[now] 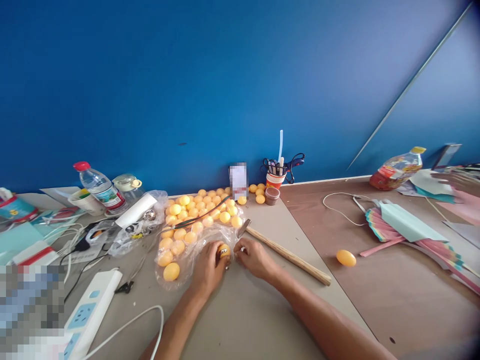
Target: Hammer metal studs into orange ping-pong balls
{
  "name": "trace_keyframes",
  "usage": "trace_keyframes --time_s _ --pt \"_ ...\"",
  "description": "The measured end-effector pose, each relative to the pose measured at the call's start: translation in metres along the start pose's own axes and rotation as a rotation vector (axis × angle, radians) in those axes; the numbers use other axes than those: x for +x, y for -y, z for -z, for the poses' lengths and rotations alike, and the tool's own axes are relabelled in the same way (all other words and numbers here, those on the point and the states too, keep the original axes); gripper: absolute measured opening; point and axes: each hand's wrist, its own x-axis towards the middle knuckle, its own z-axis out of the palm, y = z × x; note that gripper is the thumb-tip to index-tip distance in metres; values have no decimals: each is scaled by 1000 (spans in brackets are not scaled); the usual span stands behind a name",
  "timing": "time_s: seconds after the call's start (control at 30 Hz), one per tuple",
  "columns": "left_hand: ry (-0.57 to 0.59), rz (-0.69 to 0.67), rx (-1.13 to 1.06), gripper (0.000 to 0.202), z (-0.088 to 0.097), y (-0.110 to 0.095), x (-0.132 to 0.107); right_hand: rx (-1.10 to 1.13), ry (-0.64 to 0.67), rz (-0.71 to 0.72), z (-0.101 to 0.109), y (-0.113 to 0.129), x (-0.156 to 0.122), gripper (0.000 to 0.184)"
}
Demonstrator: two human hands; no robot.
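My left hand [207, 269] is closed around an orange ping-pong ball [224, 251] that carries small dark and silvery marks or pieces on its face. Just right of it, my right hand [255, 259] has its fingers pinched together; something small and pale shows at the fingertips, too small to name. A clear plastic bag [170, 285] full of orange ping-pong balls [180, 235] lies beyond and left of my hands, with a dark strap across it. Close behind my right hand, a hammer with a wooden handle [288, 255] lies slanting on the table.
A white power strip [93, 300], cables and a red-capped bottle [99, 187] crowd the left. A paper cup of tools [275, 178] stands by the blue wall. On the right are a loose orange ball [345, 258], a tilted drink bottle [397, 167], papers and another person's hand [459, 182].
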Motion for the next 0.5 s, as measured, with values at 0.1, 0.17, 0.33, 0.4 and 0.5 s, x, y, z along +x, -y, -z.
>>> trace_keyframes --time_s 0.1,0.17,0.33,0.4,0.5 --pt "38 18 14 25 1 -2 0 265 -7 -140 4 3 3 8" --pt "36 -9 25 30 1 -1 0 435 -2 -156 5 4 5 10" --pt "30 -111 69 32 -1 4 -1 726 124 -172 4 0 6 24" --pt "35 -100 83 32 -2 6 -1 778 113 -179 3 -2 6 27" --pt "45 -68 87 35 -3 6 -1 811 82 -182 3 -2 7 32"
